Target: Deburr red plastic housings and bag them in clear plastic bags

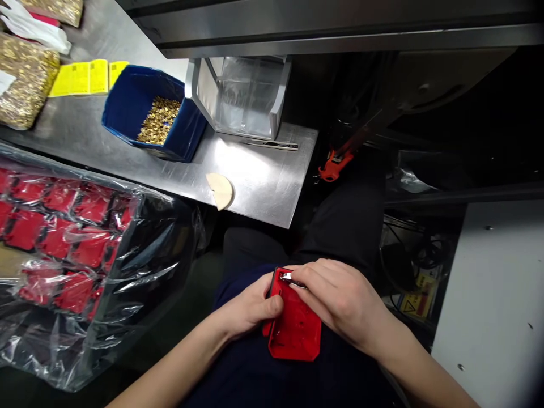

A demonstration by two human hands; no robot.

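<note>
A red plastic housing (297, 334) with a black edge lies over the person's lap, its hollow side facing up. My left hand (253, 306) grips its left side, the thumb over the rim and the other fingers hidden beneath. In my right hand (340, 294), thumb and fingers pinch a small shiny metal tool (286, 276), probably tweezers, whose tip is at the housing's top left corner. Whether the tip holds a small part cannot be made out.
A blue bin (187, 133) of small brass parts, a grey bin (276, 107) and a cream half-round piece (221, 190) stand on the metal table (272, 198). At left, a plastic-lined crate (157, 238) holds several red housings (91, 246). An orange tool (335, 166) hangs beyond the table.
</note>
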